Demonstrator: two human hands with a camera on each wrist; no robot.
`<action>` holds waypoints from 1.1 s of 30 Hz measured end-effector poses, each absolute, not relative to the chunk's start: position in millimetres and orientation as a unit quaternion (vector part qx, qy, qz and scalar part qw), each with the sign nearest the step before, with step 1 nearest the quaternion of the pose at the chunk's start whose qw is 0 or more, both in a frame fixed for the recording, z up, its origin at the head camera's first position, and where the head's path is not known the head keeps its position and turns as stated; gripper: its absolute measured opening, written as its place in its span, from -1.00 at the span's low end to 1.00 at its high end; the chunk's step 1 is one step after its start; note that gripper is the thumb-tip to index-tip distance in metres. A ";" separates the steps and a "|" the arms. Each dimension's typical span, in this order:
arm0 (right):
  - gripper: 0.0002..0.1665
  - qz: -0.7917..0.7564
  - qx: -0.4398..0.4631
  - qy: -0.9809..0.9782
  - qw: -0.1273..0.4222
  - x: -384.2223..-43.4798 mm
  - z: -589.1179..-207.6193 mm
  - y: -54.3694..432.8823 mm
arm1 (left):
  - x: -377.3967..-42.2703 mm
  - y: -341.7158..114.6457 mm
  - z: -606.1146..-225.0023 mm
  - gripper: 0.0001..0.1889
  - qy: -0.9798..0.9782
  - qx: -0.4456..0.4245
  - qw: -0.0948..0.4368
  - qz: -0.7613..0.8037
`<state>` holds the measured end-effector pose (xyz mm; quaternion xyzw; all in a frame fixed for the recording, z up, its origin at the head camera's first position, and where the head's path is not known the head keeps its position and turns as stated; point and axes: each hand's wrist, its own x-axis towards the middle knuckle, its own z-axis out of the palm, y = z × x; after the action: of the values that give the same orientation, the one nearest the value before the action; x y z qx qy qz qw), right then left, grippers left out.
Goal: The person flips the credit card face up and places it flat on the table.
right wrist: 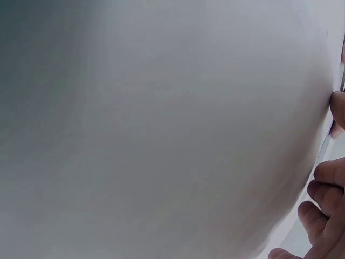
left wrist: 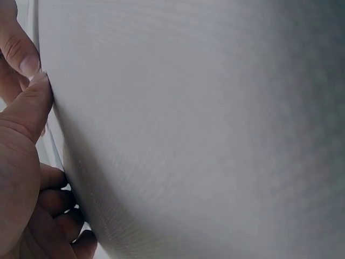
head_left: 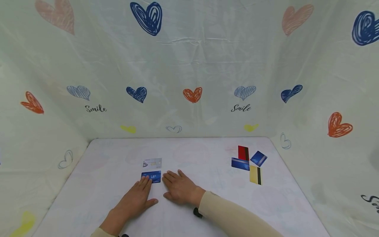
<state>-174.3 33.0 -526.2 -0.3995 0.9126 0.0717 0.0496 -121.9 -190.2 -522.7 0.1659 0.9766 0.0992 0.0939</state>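
A blue card marked VIP (head_left: 157, 177) lies flat on the white-covered table, just below a silver card (head_left: 152, 163) in the head view. My left hand (head_left: 134, 199) rests its extended fingertips on the lower left part of the blue card, its thumb spread to the right. Beside the card's right edge, my right hand (head_left: 180, 188) lies palm down with its fingers stretched out to the left. Both wrist views are mostly filled by the blurred white tabletop; the left hand (left wrist: 24, 145) and right hand (right wrist: 328, 202) show at the edges, without the cards.
At the table's right lie a red card (head_left: 242, 153), a blue card (head_left: 240, 164), another blue card (head_left: 259, 158) and a gold card (head_left: 254, 174), close together. White sheets (head_left: 195, 69) printed with hearts rise behind and at both sides of the table (head_left: 207, 148).
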 end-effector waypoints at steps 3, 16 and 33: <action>-0.18 0.067 -0.391 0.917 0.048 -177.1 -527.4 43.9 | -122.7 -190.0 -523.4 -0.07 0.977 0.159 0.101 0.096; -0.18 -0.003 -0.334 0.941 0.061 -186.8 -515.2 119.0 | -124.7 -190.1 -527.5 -0.06 0.978 0.154 0.115 0.083; -0.08 -0.041 -0.200 0.977 0.052 -188.1 -523.4 239.5 | -124.0 -190.1 -524.7 -0.07 0.977 0.150 0.121 0.092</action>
<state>-188.1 239.5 -523.4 -0.2004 0.9775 -0.0411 0.0519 -124.0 -190.1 -524.7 0.1501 0.9769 0.0917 0.1214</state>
